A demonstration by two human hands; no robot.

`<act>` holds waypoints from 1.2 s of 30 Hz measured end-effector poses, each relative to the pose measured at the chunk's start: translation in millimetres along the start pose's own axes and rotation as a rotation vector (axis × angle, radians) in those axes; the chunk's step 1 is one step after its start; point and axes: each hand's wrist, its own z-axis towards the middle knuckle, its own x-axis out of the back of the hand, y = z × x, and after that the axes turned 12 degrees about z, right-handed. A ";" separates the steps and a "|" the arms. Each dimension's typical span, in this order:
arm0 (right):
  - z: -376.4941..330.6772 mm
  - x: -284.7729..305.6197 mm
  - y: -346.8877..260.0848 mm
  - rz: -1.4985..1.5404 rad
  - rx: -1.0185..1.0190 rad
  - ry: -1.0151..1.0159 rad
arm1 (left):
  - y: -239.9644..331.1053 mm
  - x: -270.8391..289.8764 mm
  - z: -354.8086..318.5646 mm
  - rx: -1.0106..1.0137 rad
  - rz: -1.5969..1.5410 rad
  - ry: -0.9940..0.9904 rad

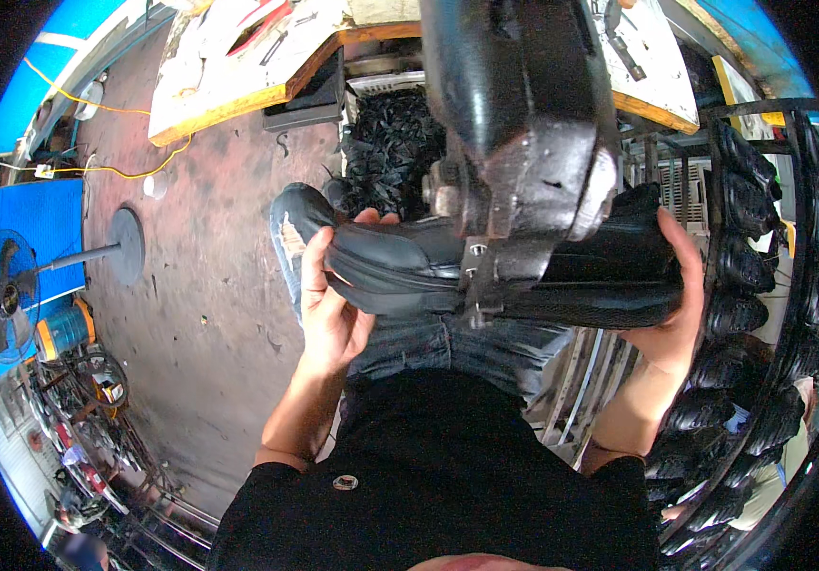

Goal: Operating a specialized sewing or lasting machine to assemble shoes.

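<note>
One long black boot (390, 252) sits sideways under the arm of a big dark machine (533, 105), with a metal foot (479, 295) in front of its middle. The left hand (333, 314) is curled round the left end of the boot, and the right hand (671, 309) cups the right end, so both are grasping it. It is hard to tell if the metal foot presses on the boot or just hangs close. If one hand lets its end dip, the boot could twist and get bent out of line. If a hand creeps in toward the metal foot, it could get pinched, though both hands are apart from it. The shiny skin of the boot might slip or get a scratch, too. Behind the boot, lots of black scraps (390, 138) are heaped up in what looks like a white crate (381, 84). White tables (209, 71) with wooden edges stand past the machine, with small tools (626, 57) on top. The floor (200, 314) is dull, reddish grey and full of marks, with little bits lying about. To the left are a fan (9, 285) on a round base (127, 246) and a yellow cord (128, 175); to the right, a tall rack (798, 190) holds rows of black shoes (752, 205)
</note>
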 end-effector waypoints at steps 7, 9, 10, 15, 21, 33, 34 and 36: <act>4.7 -49.9 1.5 0.205 0.019 -0.020 | 20.0 36.6 -9.0 -0.011 0.104 0.171; 3.3 -60.3 3.5 0.210 0.004 -0.025 | 30.0 46.5 -9.3 -0.046 0.136 0.167; 1.0 -65.5 5.4 0.212 -0.012 -0.020 | 33.7 49.0 -8.7 -0.075 0.167 0.153; -1.6 -92.2 7.5 0.204 -0.084 -0.038 | 65.0 48.8 -2.1 -0.338 0.881 0.214; 25.0 -110.0 -15.7 0.037 -0.025 -0.255 | 109.9 -43.4 10.4 -0.442 1.772 -0.271; 25.9 -110.1 -38.4 -0.149 -0.043 -0.224 | 63.6 -50.2 26.1 -0.097 1.294 -0.300; 22.5 -110.7 -32.8 -0.070 -0.040 -0.210 | 57.3 -45.8 20.0 0.011 1.137 -0.186; 10.1 -109.5 -12.2 0.027 -0.010 -0.144 | 54.4 -44.7 18.9 0.122 1.096 -0.137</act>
